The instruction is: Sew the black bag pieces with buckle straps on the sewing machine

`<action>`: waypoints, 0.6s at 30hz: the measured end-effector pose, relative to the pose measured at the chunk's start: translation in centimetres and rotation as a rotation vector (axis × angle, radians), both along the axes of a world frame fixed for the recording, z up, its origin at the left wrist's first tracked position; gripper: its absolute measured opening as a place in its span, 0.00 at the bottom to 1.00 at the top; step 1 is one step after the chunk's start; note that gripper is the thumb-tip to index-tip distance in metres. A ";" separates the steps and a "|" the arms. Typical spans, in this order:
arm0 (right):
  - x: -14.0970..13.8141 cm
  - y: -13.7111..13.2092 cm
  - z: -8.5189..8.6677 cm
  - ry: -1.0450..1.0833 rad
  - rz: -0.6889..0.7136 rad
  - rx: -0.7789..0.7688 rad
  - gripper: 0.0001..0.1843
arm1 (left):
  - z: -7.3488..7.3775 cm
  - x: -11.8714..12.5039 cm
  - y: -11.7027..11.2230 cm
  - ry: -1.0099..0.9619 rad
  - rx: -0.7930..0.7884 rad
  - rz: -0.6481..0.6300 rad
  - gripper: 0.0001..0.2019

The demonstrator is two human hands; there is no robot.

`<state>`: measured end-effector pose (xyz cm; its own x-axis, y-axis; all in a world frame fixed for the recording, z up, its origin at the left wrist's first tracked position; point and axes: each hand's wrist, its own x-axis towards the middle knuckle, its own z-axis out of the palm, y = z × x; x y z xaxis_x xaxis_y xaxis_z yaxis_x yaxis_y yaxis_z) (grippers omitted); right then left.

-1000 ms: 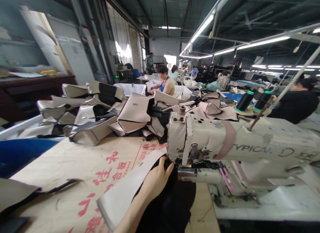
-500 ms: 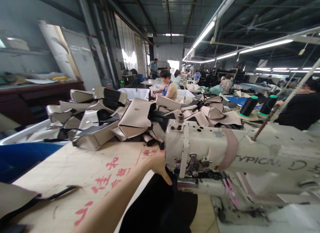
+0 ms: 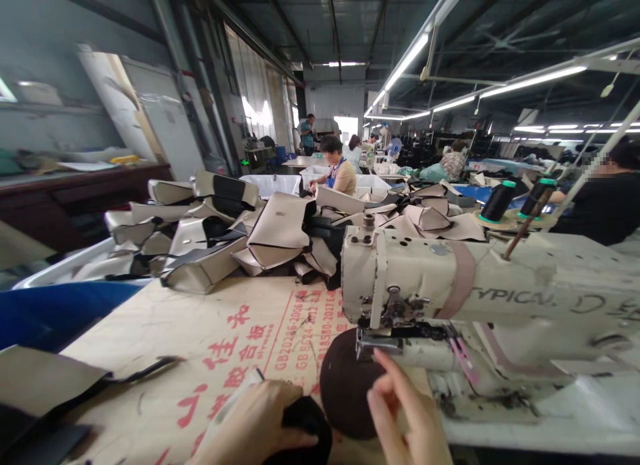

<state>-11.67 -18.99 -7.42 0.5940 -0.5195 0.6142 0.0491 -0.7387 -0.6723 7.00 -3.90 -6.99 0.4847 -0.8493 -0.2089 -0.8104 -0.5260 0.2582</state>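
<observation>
My left hand is closed around a bag piece, whose black part bulges out past my thumb and whose pale edge shows on the left. It is held low over the plywood board. My right hand has its index finger stretched up by the metal end of the sewing machine's lower arm. Nothing shows between its fingers. Beside it, a dark brown rounded piece sits below that arm end. The cream sewing machine stands on the right, its head above my right hand.
Pale and black bag pieces are heaped behind the board. Another bag piece with a black strap lies at the left. Two black thread cones stand behind the machine. Several people work farther back; one person is at the far right.
My left hand has drawn the bag piece back from under the machine head, toward me and left. My right hand has come into view. The dark brown rounded piece is now more exposed.
</observation>
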 end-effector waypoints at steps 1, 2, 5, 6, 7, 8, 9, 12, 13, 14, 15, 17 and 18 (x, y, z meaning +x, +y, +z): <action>1.9 0.8 0.4 0.010 0.060 0.047 0.22 | -0.4 -0.3 -0.2 0.009 -0.005 0.010 0.17; 3.4 1.3 0.9 0.008 0.069 0.093 0.23 | -0.7 -0.5 -0.2 0.010 -0.008 0.026 0.17; 6.4 1.9 1.9 -0.088 -0.013 0.252 0.20 | -1.4 -0.4 0.3 -0.012 -0.021 0.065 0.18; 7.0 1.9 1.9 -0.123 -0.044 0.283 0.19 | -1.6 -0.2 0.4 -0.028 -0.024 0.067 0.18; 7.3 1.8 1.7 -0.137 -0.069 0.272 0.17 | -1.7 -0.1 0.3 -0.041 -0.024 0.055 0.19; 7.4 1.5 1.4 -0.128 -0.085 0.207 0.14 | -1.8 0.0 0.1 -0.054 -0.026 0.038 0.19; 7.3 1.0 1.0 -0.092 -0.081 0.090 0.12 | -1.8 0.1 -0.4 -0.067 -0.026 0.022 0.19; 5.5 -1.2 0.4 0.096 -0.007 -0.319 0.11 | -2.1 0.1 -2.2 -0.083 -0.024 -0.029 0.19; 4.5 -2.0 0.4 0.122 0.006 -0.390 0.11 | -2.2 -0.1 -2.6 -0.080 -0.018 -0.048 0.18; 3.5 -2.5 0.4 0.108 -0.005 -0.420 0.12 | -2.2 -0.3 -2.6 -0.075 -0.011 -0.066 0.17; 2.4 -2.8 0.4 0.061 -0.037 -0.422 0.13 | -2.1 -0.6 -2.2 -0.069 0.002 -0.077 0.16; 0.9 -2.4 -0.1 -0.048 -0.084 -0.408 0.15 | -1.6 -1.5 -0.4 -0.050 0.048 -0.041 0.13; 0.5 -1.8 -0.6 -0.057 -0.062 -0.423 0.16 | -1.2 -2.0 0.9 -0.039 0.081 0.000 0.12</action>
<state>-11.16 -20.80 -7.98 0.5280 -0.2489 0.8120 0.0240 -0.9513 -0.3072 5.02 -3.02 -8.20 0.4939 -0.8304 -0.2579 -0.8188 -0.5440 0.1835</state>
